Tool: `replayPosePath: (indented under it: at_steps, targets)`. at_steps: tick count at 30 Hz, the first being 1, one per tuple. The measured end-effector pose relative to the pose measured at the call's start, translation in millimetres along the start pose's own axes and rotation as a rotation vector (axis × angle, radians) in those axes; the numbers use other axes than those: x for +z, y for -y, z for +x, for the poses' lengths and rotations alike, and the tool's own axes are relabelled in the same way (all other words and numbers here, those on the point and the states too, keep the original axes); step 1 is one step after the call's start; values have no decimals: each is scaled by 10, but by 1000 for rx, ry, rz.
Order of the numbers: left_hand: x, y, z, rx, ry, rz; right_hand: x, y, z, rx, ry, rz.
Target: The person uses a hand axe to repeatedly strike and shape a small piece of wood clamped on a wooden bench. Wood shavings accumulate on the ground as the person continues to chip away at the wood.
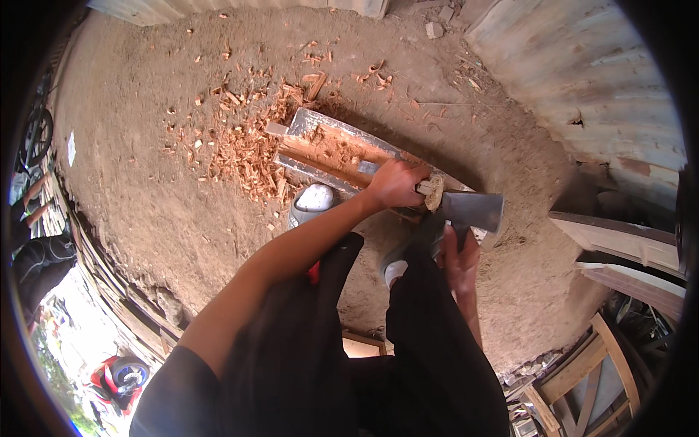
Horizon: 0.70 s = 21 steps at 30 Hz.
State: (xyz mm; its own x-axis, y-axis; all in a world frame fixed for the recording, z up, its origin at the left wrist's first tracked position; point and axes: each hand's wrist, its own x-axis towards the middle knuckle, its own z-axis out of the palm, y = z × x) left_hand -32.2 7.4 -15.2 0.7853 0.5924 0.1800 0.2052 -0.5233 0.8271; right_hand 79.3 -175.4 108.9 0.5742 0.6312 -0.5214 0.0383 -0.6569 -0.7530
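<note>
Axe over hollowed timber, chips inside; left hand grips handle, right hand under head.

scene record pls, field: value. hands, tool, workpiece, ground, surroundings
left hand: closed around the axe handle, right behind the head
right hand: below the axe head, fingers touching it; grip unclear
axe: grey metal head, wooden handle end showing
plank: grey weathered wood on the ground, top hewn to fresh reddish wood
wood chips: scattered left of and beyond the plank
shoe: grey, beside the plank
ground: bare dirt
metal sheet: corrugated, upper right
</note>
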Motion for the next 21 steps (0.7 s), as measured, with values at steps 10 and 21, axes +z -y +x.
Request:
replayPosePath:
  at_steps: [10,21]
  targets:
    - [2,31,-19,-29,-32,48,-68,122,137,-15,-13,-31]
    - [45,65,-56,-16,-56,55,-40,9,55,-52,-94,99]
